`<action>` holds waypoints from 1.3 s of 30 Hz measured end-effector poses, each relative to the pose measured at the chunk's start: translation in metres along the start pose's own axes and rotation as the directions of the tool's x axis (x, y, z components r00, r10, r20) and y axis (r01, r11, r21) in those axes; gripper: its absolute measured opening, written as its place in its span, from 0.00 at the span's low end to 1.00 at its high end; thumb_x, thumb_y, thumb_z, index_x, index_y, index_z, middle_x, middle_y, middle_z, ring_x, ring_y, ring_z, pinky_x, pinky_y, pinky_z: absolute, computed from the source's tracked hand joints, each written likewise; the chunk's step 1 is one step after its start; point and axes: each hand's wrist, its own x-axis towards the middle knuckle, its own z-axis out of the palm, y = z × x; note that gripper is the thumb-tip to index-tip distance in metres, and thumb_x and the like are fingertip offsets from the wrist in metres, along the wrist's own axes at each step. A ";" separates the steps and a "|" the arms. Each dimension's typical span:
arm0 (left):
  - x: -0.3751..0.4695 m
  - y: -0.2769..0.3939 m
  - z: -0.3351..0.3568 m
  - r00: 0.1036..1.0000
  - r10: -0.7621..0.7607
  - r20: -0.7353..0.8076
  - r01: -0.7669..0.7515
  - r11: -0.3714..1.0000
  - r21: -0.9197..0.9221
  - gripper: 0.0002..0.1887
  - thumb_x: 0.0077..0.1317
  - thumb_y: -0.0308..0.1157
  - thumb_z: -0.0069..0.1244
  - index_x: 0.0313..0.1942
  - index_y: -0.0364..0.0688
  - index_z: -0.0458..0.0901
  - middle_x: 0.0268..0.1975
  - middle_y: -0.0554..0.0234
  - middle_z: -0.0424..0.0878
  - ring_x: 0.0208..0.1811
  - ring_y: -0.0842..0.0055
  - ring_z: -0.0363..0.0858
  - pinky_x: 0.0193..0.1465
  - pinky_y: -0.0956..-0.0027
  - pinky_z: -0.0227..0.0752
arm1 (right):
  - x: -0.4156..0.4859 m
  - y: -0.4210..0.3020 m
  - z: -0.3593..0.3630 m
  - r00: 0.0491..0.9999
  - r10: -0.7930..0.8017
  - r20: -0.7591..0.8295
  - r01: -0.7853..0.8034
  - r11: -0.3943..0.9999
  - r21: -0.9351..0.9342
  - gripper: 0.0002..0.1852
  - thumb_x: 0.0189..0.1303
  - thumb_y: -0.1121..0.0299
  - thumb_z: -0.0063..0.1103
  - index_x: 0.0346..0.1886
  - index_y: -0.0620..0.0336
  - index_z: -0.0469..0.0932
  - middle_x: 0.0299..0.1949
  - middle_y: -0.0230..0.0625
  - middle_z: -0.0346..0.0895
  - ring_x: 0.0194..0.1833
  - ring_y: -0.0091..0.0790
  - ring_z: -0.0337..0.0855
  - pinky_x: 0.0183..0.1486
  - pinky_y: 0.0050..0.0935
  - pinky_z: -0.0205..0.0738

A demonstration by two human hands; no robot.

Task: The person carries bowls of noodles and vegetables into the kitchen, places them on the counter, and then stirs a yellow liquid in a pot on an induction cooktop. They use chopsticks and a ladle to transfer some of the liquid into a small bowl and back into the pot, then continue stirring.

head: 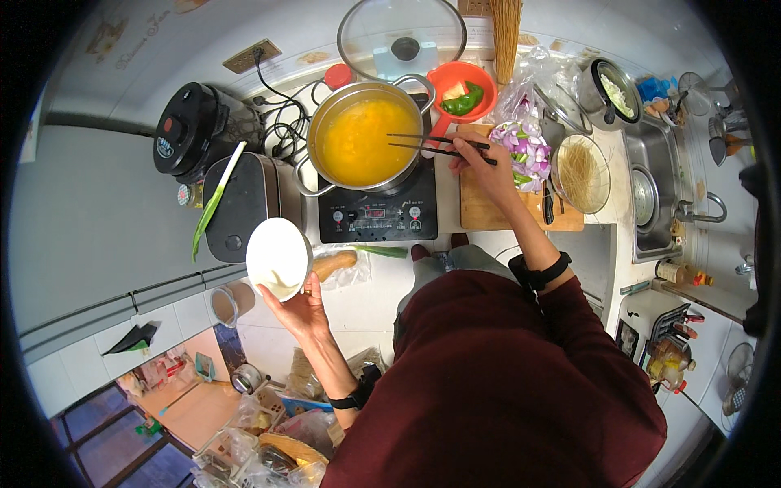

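My left hand grips a white bowl by its rim, tilted so that its inside faces me. A little pale residue lies at the bowl's lower side. My right hand holds a pair of black chopsticks, their tips over a steel two-handled pot. Yellow-orange liquid with soft, egg-like pieces fills much of the pot. Beneath it is a black induction cooker with a lit display. Whether the chopstick tips touch the liquid, I cannot tell.
A wooden cutting board on the right carries sliced purple onion and a black-handled knife. Dry noodles lie in a bowl beside it. An orange strainer holds a green pepper. Cables run left of the pot.
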 end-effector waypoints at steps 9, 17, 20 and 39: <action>-0.002 -0.004 0.000 1.000 0.006 -0.005 -0.006 1.000 0.000 0.37 0.70 0.59 0.50 0.70 0.47 0.63 0.62 0.54 0.77 0.50 0.64 0.85 0.44 0.60 0.90 | -0.003 -0.001 0.003 0.999 -0.023 -0.031 0.024 0.999 0.025 0.15 0.73 0.66 0.57 0.51 0.70 0.81 0.34 0.34 0.83 0.30 0.23 0.83 0.32 0.23 0.79; -0.003 -0.006 -0.001 0.999 0.032 0.025 -0.033 0.999 0.008 0.36 0.71 0.58 0.49 0.71 0.47 0.62 0.63 0.53 0.76 0.51 0.63 0.85 0.44 0.60 0.90 | -0.004 -0.002 0.002 1.000 0.009 -0.004 -0.009 1.000 -0.013 0.15 0.75 0.67 0.54 0.55 0.69 0.80 0.40 0.38 0.85 0.32 0.24 0.83 0.35 0.23 0.80; -0.002 -0.007 -0.002 1.000 0.020 0.020 -0.021 1.000 0.004 0.36 0.71 0.58 0.49 0.71 0.47 0.62 0.63 0.52 0.76 0.52 0.62 0.85 0.44 0.59 0.90 | -0.005 -0.004 0.002 1.000 0.007 -0.007 -0.007 0.999 -0.032 0.15 0.75 0.68 0.54 0.55 0.69 0.80 0.40 0.38 0.85 0.32 0.24 0.83 0.35 0.23 0.80; 0.046 0.005 0.060 0.981 -0.037 0.189 -0.036 0.928 0.370 0.42 0.72 0.64 0.41 0.75 0.47 0.51 0.70 0.45 0.66 0.65 0.55 0.77 0.47 0.54 0.90 | -0.004 -0.081 0.022 0.983 -0.020 0.180 -0.030 0.962 0.271 0.17 0.76 0.66 0.51 0.56 0.71 0.79 0.44 0.47 0.85 0.41 0.31 0.87 0.44 0.28 0.83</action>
